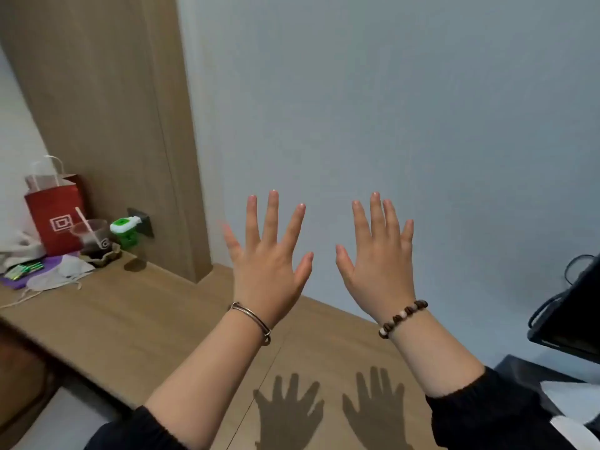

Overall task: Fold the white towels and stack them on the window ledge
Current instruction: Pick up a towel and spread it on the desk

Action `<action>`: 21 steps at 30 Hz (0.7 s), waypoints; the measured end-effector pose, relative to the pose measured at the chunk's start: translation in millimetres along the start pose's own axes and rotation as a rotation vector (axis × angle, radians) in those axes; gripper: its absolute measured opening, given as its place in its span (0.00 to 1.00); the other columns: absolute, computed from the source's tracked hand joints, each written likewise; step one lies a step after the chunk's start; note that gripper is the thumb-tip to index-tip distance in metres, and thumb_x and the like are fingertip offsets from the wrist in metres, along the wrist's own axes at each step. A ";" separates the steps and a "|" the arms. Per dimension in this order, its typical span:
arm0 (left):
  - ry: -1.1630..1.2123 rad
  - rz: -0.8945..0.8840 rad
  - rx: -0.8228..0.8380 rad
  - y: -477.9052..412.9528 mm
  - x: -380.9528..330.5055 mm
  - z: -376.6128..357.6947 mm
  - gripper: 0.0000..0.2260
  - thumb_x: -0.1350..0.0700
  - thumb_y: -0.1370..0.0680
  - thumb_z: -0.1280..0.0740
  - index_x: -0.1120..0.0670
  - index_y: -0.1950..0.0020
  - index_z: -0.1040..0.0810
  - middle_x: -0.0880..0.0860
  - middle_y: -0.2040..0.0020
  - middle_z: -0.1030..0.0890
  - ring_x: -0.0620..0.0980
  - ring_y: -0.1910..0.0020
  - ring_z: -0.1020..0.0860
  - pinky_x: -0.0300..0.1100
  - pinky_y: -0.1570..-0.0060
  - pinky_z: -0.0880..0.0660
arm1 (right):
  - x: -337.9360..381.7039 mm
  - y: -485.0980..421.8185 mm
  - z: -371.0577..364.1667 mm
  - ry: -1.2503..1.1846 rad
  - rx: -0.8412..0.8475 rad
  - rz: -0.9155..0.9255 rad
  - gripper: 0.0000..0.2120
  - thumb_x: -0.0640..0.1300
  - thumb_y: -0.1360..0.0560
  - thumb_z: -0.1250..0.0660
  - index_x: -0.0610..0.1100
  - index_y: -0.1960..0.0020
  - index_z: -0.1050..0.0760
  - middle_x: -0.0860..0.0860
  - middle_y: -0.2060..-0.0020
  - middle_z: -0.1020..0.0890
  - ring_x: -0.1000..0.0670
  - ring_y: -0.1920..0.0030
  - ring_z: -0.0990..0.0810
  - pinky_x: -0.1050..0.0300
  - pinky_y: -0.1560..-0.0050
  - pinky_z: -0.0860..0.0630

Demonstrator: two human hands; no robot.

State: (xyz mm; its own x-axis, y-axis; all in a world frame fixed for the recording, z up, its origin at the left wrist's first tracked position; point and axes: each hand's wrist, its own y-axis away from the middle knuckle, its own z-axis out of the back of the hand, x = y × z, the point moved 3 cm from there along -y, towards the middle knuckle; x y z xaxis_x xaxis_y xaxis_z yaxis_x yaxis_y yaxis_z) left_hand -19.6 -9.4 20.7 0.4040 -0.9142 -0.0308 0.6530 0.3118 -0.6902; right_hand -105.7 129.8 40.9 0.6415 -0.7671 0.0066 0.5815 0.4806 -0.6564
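My left hand (269, 254) and my right hand (380, 254) are raised side by side in front of a pale wall, backs toward me, fingers spread and straight. Neither hand holds anything. A metal bangle circles the left wrist and a bead bracelet the right. Below them runs a wooden ledge (136, 323), where both hands cast shadows. No white towel shows clearly in this view; a white patch (574, 401) at the lower right edge is too cropped to name.
On the ledge's far left stand a red paper bag (55, 216), a plastic cup with a straw (92, 235), a green-and-white object (125, 230) and crumpled cloth and papers (48, 271). A dark monitor-like object (571, 319) with cables juts in at the right.
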 end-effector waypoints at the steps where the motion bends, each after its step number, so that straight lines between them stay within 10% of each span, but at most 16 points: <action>1: -0.016 0.039 0.037 7.0 13.3 0.7 0.31 0.37 0.24 0.52 0.45 0.23 0.54 0.54 0.22 0.52 0.59 0.23 0.55 0.67 0.34 0.57 | 14.1 0.2 -7.3 -0.026 0.028 0.014 0.32 0.59 0.24 0.53 0.44 0.25 0.45 0.41 0.25 0.41 0.41 0.25 0.44 0.36 0.30 0.47; 14: -0.255 0.426 0.227 134.0 301.7 52.1 0.30 0.38 0.25 0.51 0.45 0.24 0.49 0.56 0.23 0.46 0.59 0.25 0.51 0.71 0.36 0.45 | 327.8 19.9 -76.0 -0.266 0.211 0.391 0.31 0.57 0.22 0.47 0.43 0.24 0.45 0.42 0.24 0.45 0.43 0.24 0.48 0.42 0.28 0.53; 21: -0.377 0.708 0.252 224.1 425.4 107.3 0.33 0.40 0.22 0.45 0.44 0.24 0.63 0.53 0.22 0.58 0.56 0.24 0.62 0.66 0.31 0.56 | 512.1 55.1 -86.3 -0.435 0.303 0.681 0.32 0.54 0.25 0.36 0.40 0.27 0.38 0.40 0.27 0.37 0.40 0.26 0.39 0.39 0.30 0.44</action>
State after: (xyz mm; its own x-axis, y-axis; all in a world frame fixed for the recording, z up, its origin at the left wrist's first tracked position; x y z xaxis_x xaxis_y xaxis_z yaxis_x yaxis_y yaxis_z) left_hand 367.3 -300.7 -69.4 0.9298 -0.3475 -0.1211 0.2706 0.8686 -0.4151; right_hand 211.6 -273.3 -57.0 0.9975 -0.0694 0.0134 0.0691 0.9170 -0.3928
